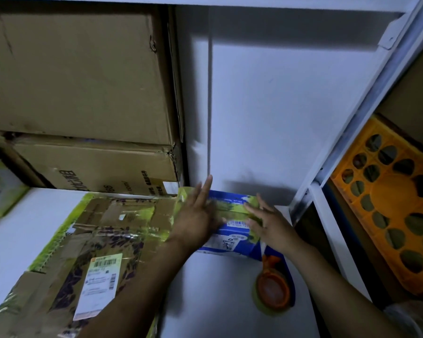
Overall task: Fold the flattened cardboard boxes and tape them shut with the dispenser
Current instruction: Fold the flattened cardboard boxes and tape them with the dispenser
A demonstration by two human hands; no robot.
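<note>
**A:** From the head view, where is the box, and what are your fingers doing?

**B:** The blue box [232, 242] sits under both my hands. My left hand [195, 215] lies flat on its left end, fingers straight. My right hand [269, 220] presses its right end, fingers spread. Neither grips anything.

**A:** And the tape?

**B:** The yellow tape strip [232, 207] runs left to right across the box top. The dispenser [272, 286] lies just beside the box's near right corner — nearer my right hand, so I'd fetch it with that one.
</note>
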